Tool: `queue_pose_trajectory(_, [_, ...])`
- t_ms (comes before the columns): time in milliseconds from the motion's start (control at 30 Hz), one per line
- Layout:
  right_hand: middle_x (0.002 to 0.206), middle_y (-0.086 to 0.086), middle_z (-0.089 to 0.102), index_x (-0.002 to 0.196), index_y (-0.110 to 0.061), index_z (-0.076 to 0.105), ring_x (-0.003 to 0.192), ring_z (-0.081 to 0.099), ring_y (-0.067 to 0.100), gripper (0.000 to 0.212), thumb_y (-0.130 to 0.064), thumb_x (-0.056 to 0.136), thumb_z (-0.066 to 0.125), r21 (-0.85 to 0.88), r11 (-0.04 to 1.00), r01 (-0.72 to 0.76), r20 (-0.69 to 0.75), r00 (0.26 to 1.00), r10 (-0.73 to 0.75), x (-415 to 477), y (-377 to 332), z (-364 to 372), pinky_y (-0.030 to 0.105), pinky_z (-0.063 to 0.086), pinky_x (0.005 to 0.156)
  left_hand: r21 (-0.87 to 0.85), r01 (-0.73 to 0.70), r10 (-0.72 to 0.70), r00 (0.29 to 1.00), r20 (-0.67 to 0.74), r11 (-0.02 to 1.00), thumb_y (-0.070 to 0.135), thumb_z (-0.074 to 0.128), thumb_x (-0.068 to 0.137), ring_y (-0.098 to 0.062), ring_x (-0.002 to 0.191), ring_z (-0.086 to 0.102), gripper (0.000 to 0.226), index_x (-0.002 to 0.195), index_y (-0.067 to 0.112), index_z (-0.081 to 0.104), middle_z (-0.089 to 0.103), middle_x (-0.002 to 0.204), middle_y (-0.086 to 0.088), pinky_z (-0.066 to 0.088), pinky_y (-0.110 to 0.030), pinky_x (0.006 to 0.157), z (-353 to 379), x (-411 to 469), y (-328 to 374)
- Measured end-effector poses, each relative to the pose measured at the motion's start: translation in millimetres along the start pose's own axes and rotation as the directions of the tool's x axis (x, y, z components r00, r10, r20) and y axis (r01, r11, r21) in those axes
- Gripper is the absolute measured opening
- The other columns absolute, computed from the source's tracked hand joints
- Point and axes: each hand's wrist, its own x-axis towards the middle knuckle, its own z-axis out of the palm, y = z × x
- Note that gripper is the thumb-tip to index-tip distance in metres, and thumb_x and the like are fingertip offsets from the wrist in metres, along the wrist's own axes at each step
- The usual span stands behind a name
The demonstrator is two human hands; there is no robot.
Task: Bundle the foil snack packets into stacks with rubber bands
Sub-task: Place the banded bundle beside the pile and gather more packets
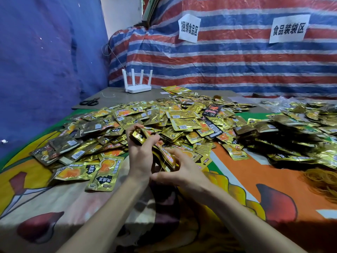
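A small stack of gold foil packets [165, 156] is held between both hands above the patterned cloth. My left hand [141, 154] grips the stack's far end, fingers curled round it. My right hand [184, 170] holds the near end and pinches a thin yellowish rubber band [162, 166] stretched across the stack. A large loose heap of gold packets [164, 117] covers the table behind the hands. A heap of tan rubber bands [322, 181] lies at the right edge.
A second pile of gold packets [300, 136] sits at the right. A white router [137, 84] and black scissors [89, 102] lie on the grey board at the back left. Striped tarp with two paper signs forms the back wall.
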Motion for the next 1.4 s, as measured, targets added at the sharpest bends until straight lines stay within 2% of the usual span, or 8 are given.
queue_pose_trajectory(167, [0.114, -0.005, 0.073, 0.127, -0.026, 0.062, 0.103, 0.072, 0.013, 0.079, -0.034, 0.054, 0.092, 0.130, 0.987, 0.093, -0.171, 0.983, -0.070, -3, 7, 15, 0.042, 0.056, 0.097, -0.164, 0.318, -0.334, 0.939, -0.081, 0.934, 0.014, 0.065, 0.091, -0.029, 0.080, 0.065, 0.046, 0.131, -0.006, 0.052, 0.061, 0.096, -0.020, 0.058, -0.037, 0.062, 2, 3, 6])
queue_pose_trajectory(267, [0.119, -0.002, 0.072, 0.127, -0.026, 0.064, 0.110, 0.070, 0.018, 0.078, -0.033, 0.054, 0.092, 0.182, 0.974, 0.136, -0.235, 0.968, -0.091, -2, 8, 22, 0.046, 0.054, 0.100, -0.229, 0.407, -0.426, 0.904, -0.040, 0.885, 0.019, 0.066, 0.091, -0.032, 0.090, 0.068, 0.055, 0.138, -0.003, 0.049, 0.065, 0.113, -0.028, 0.059, -0.044, 0.072, 4, 2, 6])
queue_pose_trajectory(467, [0.115, -0.014, 0.071, 0.125, -0.023, 0.066, 0.100, 0.065, -0.008, 0.080, -0.034, 0.050, 0.091, 0.026, 0.992, 0.126, -0.203, 0.972, -0.118, 3, -5, 4, 0.011, 0.051, 0.083, -0.134, 0.191, -0.189, 0.982, 0.028, 0.972, -0.006, 0.054, 0.092, -0.031, 0.086, 0.068, 0.033, 0.116, 0.016, 0.045, 0.066, 0.086, -0.007, 0.051, -0.057, 0.091, -5, -4, 2])
queue_pose_trajectory(667, [0.113, -0.019, 0.069, 0.120, -0.026, 0.070, 0.100, 0.063, -0.011, 0.074, -0.040, 0.051, 0.092, -0.201, 0.970, 0.135, -0.125, 0.979, -0.162, 8, -17, -10, 0.006, 0.047, 0.078, -0.024, 0.077, -0.074, 0.990, 0.122, 0.997, -0.009, 0.055, 0.090, -0.030, 0.091, 0.065, 0.038, 0.111, 0.020, 0.042, 0.063, 0.081, 0.007, 0.049, -0.052, 0.089, -11, -8, -4])
queue_pose_trajectory(867, [0.087, -0.009, 0.075, 0.102, -0.025, 0.074, 0.075, 0.068, 0.003, 0.061, -0.060, 0.052, 0.084, -0.379, 0.925, 0.037, 0.055, 0.998, -0.017, 13, -26, -18, 0.010, 0.047, 0.059, 0.057, 0.077, -0.087, 0.976, 0.198, 0.995, 0.002, 0.064, 0.067, -0.017, 0.083, 0.062, 0.043, 0.102, 0.020, 0.047, 0.058, 0.089, -0.003, 0.052, -0.037, 0.079, -12, -12, -4])
queue_pose_trajectory(1000, [0.051, -0.012, 0.047, 0.084, -0.006, 0.068, 0.048, 0.040, 0.004, 0.050, -0.052, 0.071, 0.085, -0.443, 0.895, 0.046, 0.159, 0.987, 0.028, 17, -24, -24, 0.017, 0.029, 0.047, 0.162, 0.140, -0.172, 0.964, 0.203, 0.977, 0.007, 0.065, 0.063, -0.016, 0.077, 0.060, 0.042, 0.100, 0.023, 0.052, 0.061, 0.087, 0.000, 0.052, -0.033, 0.067, -14, -13, -4])
queue_pose_trajectory(1200, [0.061, 0.000, 0.041, 0.068, -0.002, 0.054, 0.059, 0.036, 0.016, 0.070, -0.067, 0.060, 0.079, -0.452, 0.892, 0.007, 0.170, 0.982, 0.079, 19, -24, -25, 0.036, 0.026, 0.061, 0.239, 0.212, -0.254, 0.954, 0.158, 0.948, 0.005, 0.066, 0.079, -0.029, 0.092, 0.062, 0.032, 0.108, 0.014, 0.055, 0.064, 0.097, -0.010, 0.050, -0.057, 0.095, -13, -10, -3])
queue_pose_trajectory(1400, [0.077, 0.008, 0.062, 0.091, 0.007, 0.063, 0.073, 0.057, 0.021, 0.079, -0.059, 0.055, 0.083, -0.289, 0.950, -0.119, 0.203, 0.962, 0.182, 22, -20, -32, 0.038, 0.038, 0.073, 0.203, 0.413, -0.446, 0.882, 0.152, 0.888, 0.019, 0.069, 0.090, -0.022, 0.082, 0.072, 0.040, 0.126, 0.009, 0.057, 0.072, 0.104, -0.019, 0.060, -0.034, 0.068, -13, -14, -4])
